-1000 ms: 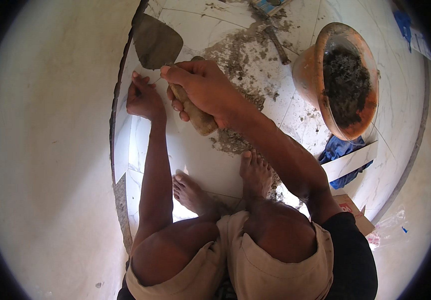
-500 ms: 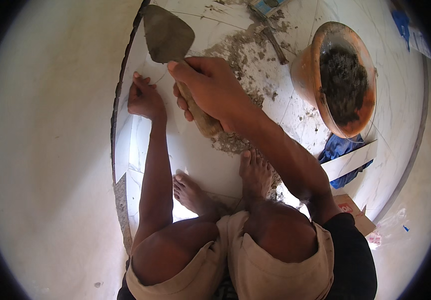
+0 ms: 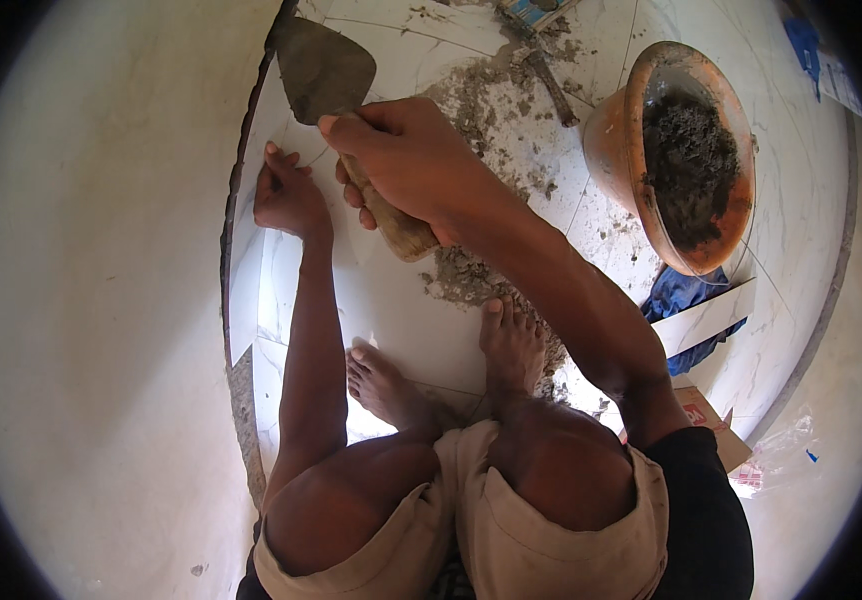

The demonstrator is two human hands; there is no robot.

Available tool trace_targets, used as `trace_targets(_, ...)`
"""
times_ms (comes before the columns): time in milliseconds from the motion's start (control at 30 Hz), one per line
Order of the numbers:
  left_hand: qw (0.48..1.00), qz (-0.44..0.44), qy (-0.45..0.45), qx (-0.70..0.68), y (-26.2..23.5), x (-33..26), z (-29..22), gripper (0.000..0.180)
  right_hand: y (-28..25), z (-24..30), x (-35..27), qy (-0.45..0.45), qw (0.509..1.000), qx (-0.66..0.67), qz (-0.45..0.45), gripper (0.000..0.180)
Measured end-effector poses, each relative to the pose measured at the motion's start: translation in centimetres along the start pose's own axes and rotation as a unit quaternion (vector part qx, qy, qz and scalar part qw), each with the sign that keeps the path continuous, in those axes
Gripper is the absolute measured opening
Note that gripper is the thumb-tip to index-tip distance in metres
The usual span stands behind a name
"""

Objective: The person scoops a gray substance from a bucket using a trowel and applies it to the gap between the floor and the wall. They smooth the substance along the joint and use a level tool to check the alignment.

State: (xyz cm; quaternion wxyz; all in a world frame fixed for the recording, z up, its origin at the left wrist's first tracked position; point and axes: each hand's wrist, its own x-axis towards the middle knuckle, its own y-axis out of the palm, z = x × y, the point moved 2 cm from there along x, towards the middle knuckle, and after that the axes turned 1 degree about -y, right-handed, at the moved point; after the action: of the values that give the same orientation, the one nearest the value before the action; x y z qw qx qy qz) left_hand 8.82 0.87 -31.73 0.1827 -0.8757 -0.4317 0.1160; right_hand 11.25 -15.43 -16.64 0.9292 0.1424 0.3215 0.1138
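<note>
My right hand (image 3: 406, 155) is wrapped round the wooden handle of a trowel (image 3: 326, 70). The broad grey blade points away from me, its far end close to the dark edge at the foot of the pale wall. Nearer that edge, to the left, my left hand (image 3: 289, 195) is closed with its fingers pinched together above the white tiles. Whatever the fingers hold, if anything, cannot be made out. Below both hands lies a white marbled tile (image 3: 401, 335), with my bare feet on it.
An orange bucket (image 3: 608, 150) of dark wet mortar (image 3: 691, 165) stands at the right. Mortar crumbs (image 3: 481, 120) and a hammer-like tool (image 3: 551, 90) lie between bucket and hands. Blue cloth (image 3: 686, 292), a white strip (image 3: 706, 315) and cardboard (image 3: 716, 430) lie right of my leg.
My right hand and the trowel have shifted slightly to the left, and the blade sits a little nearer the wall edge. My left hand has hardly moved.
</note>
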Motion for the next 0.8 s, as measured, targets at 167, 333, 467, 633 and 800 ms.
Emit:
trace_targets(167,1.000,-0.012,0.008,0.000,0.1,0.2,0.0,0.036,-0.4,0.6,-1.1,-0.027,0.999,-0.036,-0.011,0.037)
trace_targets(333,1.000,-0.009,0.009,0.003,0.1,0.0,-0.2,0.037,-0.6,0.2,-0.1,-0.001,1.000,-0.002,0.008,0.031)
trace_targets(467,1.000,-0.014,0.024,0.011,0.0,0.1,-0.3,0.037,-0.4,1.1,1.1,0.002,0.999,0.030,-0.012,0.027)
trace_targets(633,0.999,-0.017,0.023,0.018,0.1,0.0,-0.3,0.037,-0.8,-0.5,2.8,-0.040,0.998,-0.030,-0.047,0.025)
trace_targets(800,1.000,-0.021,0.011,-0.007,0.1,0.1,0.0,0.036,-0.9,-1.7,2.6,-0.078,0.994,-0.059,-0.051,0.025)
